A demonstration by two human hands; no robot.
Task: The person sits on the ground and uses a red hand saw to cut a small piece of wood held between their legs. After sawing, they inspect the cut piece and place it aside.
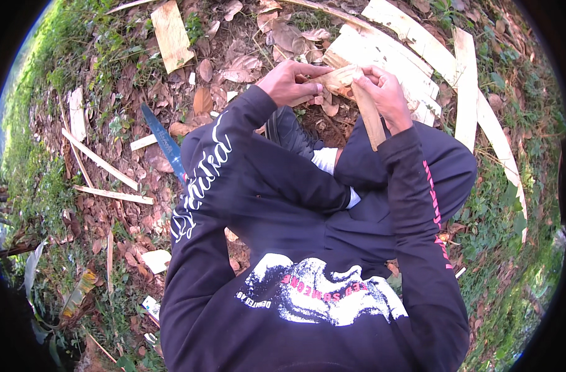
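I sit cross-legged with both hands raised in front of my shins. My left hand (289, 84) is closed round the left end of a short pale wood piece (339, 80). At that piece's other end, my right hand (388, 99) pinches a narrow wooden strip (371, 121), which slants down toward my knee. The two pieces meet at an angle by my right fingertips. Whether they are fastened or only pressed together I cannot tell, since the fingers cover part of the joint.
Several pale boards (382, 59) lie beyond my hands, with a long bent strip (500, 139) to the right. A blue saw blade (162, 137) points away beside my left leg. Thin wood strips (103, 160) and a short board (172, 38) lie among dry leaves and grass.
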